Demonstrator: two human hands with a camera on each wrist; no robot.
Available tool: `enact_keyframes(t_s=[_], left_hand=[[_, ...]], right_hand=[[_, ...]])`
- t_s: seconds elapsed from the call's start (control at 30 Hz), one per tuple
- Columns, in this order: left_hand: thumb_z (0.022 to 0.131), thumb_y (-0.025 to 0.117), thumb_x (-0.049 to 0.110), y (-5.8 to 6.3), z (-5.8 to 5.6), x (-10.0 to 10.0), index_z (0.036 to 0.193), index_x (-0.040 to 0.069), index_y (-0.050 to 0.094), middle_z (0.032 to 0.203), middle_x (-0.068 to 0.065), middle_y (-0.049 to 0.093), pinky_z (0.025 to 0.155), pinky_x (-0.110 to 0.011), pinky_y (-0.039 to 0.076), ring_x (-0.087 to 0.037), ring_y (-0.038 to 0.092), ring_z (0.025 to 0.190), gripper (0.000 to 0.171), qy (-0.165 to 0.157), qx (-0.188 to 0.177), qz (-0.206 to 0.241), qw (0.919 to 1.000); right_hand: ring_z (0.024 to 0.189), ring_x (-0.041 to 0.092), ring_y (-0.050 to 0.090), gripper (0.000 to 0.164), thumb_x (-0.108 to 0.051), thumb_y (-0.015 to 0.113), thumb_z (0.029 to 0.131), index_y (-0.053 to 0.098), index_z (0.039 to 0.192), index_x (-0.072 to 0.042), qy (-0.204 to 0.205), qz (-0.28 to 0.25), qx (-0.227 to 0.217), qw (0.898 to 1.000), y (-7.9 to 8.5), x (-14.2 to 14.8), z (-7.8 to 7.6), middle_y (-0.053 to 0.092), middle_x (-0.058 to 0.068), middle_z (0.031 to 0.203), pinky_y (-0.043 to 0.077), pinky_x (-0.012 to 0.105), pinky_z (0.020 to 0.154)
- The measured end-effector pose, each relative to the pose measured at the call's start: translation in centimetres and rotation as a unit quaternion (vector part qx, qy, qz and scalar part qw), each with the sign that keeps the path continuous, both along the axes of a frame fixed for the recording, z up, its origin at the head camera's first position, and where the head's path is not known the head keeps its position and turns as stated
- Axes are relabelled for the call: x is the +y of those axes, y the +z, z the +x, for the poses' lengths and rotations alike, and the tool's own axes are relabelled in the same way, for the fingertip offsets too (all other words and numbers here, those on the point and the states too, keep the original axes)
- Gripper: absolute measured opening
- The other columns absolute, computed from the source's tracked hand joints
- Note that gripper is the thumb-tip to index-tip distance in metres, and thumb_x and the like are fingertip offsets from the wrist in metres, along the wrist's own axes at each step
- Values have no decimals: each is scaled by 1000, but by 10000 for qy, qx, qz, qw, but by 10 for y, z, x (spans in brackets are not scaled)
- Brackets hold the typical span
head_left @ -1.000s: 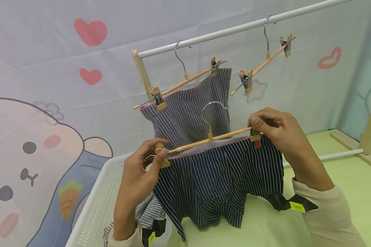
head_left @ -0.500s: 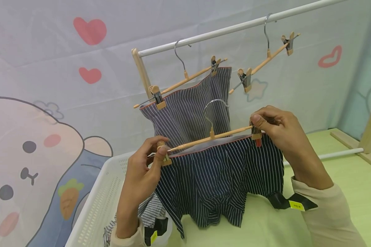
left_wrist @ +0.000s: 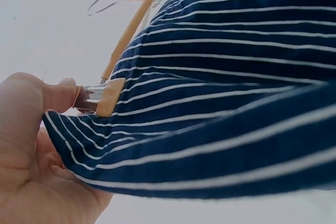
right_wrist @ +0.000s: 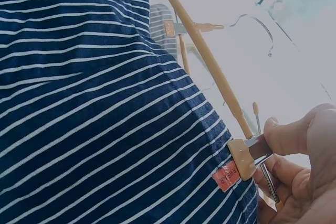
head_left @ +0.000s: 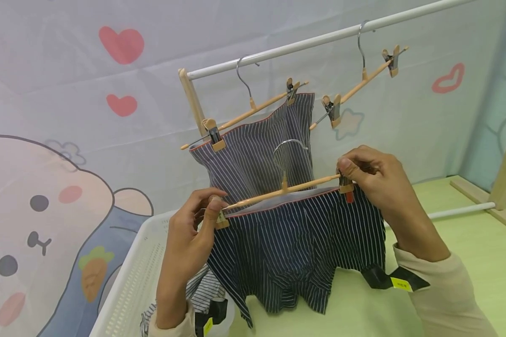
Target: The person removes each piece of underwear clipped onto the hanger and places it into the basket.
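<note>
Dark blue boxer shorts [head_left: 295, 243] with white stripes hang by their red-edged waistband from a wooden clip hanger [head_left: 259, 198]. My left hand [head_left: 189, 234] pinches the hanger's left clip [head_left: 222, 223] between thumb and fingers. In the left wrist view that clip's wooden tip [left_wrist: 111, 98] lies on the striped cloth. At the other end, my right hand [head_left: 381, 180] pinches the right clip [head_left: 346, 188]. The right wrist view has this clip [right_wrist: 242, 160] over the waistband, beside a red tag [right_wrist: 226, 176]. The metal hook [head_left: 291, 141] points upward, off the rail.
Behind, a white rail [head_left: 303, 44] carries a hanger with similar striped shorts [head_left: 253, 150] and a bare clip hanger [head_left: 364, 84]. A white basket [head_left: 130, 262] at lower left holds striped cloth [head_left: 206, 290]. The rack's wooden foot [head_left: 485, 206] stands at right on the green tabletop [head_left: 459, 234].
Hands, hanger and shorts shift only slightly. The left thumb now covers the left clip's handle, which showed above it earlier. Both hands keep hold of the clips.
</note>
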State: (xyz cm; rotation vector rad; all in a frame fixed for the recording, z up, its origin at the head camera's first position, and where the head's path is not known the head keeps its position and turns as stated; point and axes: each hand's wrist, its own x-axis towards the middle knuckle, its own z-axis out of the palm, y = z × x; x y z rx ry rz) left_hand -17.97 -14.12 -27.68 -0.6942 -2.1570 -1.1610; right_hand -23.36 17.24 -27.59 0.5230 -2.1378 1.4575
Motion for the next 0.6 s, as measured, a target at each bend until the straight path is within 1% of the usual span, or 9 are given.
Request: enact_keyframes(t_s=[0.2, 0.33, 0.43, 0.6], left_hand=[[98, 50, 13, 1, 0, -1, 116, 10, 59, 97, -6, 66, 85, -44, 50, -16, 59, 89, 20, -22, -2, 12, 10000], [98, 50, 14, 0, 0, -1, 116, 11, 59, 97, -5, 66, 85, -44, 50, -15, 57, 90, 21, 43, 14, -18, 10000], [98, 50, 14, 0, 0, -1, 116, 11, 59, 97, -5, 66, 82, -43, 50, -13, 56, 89, 21, 63, 41, -44, 10000], [98, 50, 14, 0, -1, -1, 117, 12, 59, 97, -3, 66, 75, -39, 51, -10, 56, 83, 21, 104, 76, -137, 9998]], right_hand=[[73, 16, 51, 24, -24, 55, 96, 66, 93, -3, -83, 75, 149, 9998, 0, -1, 1, 54, -4, 81, 41, 25, 65], [68, 17, 56, 21, -21, 55, 96, 66, 91, -4, 113, -64, 183, 9997, -1, 0, 0, 54, -2, 80, 44, 23, 63], [65, 17, 59, 18, -19, 55, 96, 66, 90, -6, 257, -148, 187, 9994, -1, 1, 0, 54, -2, 79, 45, 23, 60], [63, 16, 59, 17, -19, 57, 95, 67, 90, -5, 219, -242, 206, 9993, 1, -1, -1, 54, -5, 77, 44, 22, 61]])
